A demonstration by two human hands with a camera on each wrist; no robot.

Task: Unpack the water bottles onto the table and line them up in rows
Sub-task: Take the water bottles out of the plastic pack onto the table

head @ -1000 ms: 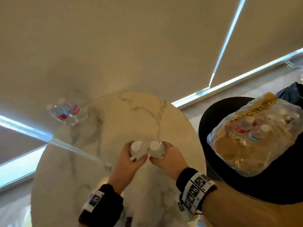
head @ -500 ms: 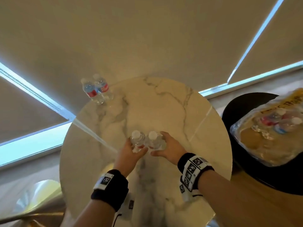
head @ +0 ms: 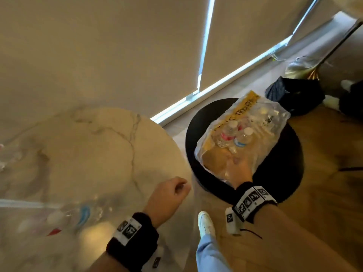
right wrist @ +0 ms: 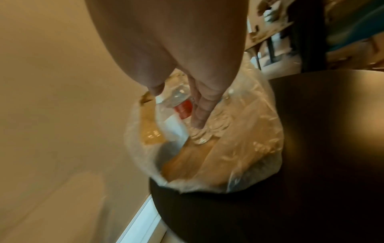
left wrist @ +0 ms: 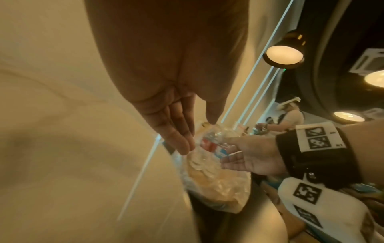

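On a black round stool [head: 284,173] lies a torn plastic-wrapped pack [head: 275,122] with a red-label bottle [head: 227,134] and a blue-label bottle [head: 243,138] upright inside. My right hand [head: 238,167] reaches into the pack's opening. In the right wrist view that hand [right wrist: 176,105] has straight fingers beside the red-label bottle [right wrist: 182,108] and its thumb on the other side, with no clear grip. My left hand [head: 176,188] hovers empty over the marble table's [head: 98,154] right edge, fingers relaxed [left wrist: 182,144]. Two bottles [head: 74,214] stand blurred on the table near me.
More bottles [head: 7,156] show as a blur at the table's far left. A dark bag [head: 294,97] sits on the wooden floor behind the stool. My white shoe [head: 205,222] stands between table and stool. Another person [left wrist: 290,118] is in the background.
Both hands let go of the two bottles on the table. My view swung right. The right hand went into the pack on the stool, and the left hand drifted to the table's right edge.
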